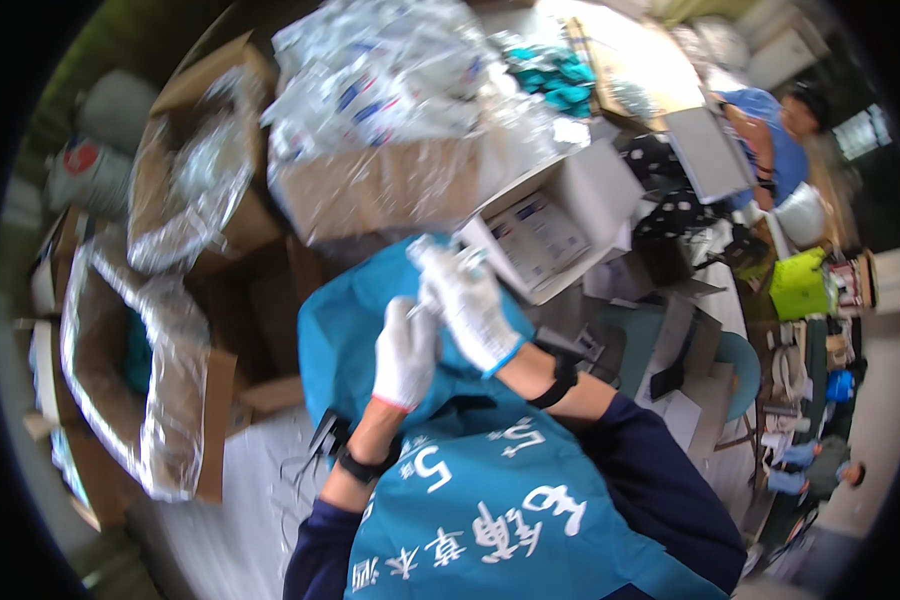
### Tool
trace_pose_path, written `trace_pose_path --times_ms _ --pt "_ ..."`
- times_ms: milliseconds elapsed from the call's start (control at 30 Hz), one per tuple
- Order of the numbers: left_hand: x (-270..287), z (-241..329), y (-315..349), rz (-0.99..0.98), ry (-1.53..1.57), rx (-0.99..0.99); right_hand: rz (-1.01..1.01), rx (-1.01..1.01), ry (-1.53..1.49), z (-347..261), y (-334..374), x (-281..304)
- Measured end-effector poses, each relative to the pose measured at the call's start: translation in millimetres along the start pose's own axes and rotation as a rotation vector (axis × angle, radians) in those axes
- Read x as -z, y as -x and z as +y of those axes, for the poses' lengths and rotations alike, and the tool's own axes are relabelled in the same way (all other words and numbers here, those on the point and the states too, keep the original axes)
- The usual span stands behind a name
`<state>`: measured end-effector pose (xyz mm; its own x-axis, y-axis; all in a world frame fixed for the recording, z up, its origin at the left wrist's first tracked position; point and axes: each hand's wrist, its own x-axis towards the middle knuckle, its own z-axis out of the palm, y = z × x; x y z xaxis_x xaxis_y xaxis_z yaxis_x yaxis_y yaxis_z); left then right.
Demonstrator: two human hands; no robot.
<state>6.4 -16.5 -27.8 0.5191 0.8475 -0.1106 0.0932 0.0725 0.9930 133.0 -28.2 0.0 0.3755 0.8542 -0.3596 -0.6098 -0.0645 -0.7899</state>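
Observation:
White knit gloves cover both of my hands, which are close together above the teal apron on my lap. My right hand (470, 308) has its fingers closed around a small, clear, crinkled plastic packet (467, 257), blurred and partly hidden by the glove. Just left of it and a little nearer, my left hand (406, 352) is closed with its fingertips up against the right hand; what they pinch, if anything, cannot be made out. Beyond the hands stands an open white box (585, 215) with printed cartons (540, 238) inside.
A large plastic-lined carton (380, 185) heaped with clear packets (370, 75) stands ahead. More lined cartons (218, 375) sit at the left. Teal items (555, 75) lie at the far side. A person in blue (785, 145) is at the far right, another (828, 475) farther off.

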Motion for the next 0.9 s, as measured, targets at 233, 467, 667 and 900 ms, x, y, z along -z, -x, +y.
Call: trace_pose_path --times_ms 233,467,667,900 --pt "31.2 24.0 17.3 -0.409 -0.137 0.117 -0.349 0.182 0.019 -24.4 -22.0 31.4" --pt "50.2 33.3 39.8 -0.583 -0.13 0.247 -0.372 0.022 0.019 -39.2 -7.0 -0.7" --pt "71.6 28.2 29.0 -0.474 -0.411 0.064 -0.625 0.899 1.369 0.5 25.6 4.5" --pt "91.1 45.6 48.2 -0.875 -0.616 -0.184 -0.993 0.361 1.392 -27.7 60.3 0.6"
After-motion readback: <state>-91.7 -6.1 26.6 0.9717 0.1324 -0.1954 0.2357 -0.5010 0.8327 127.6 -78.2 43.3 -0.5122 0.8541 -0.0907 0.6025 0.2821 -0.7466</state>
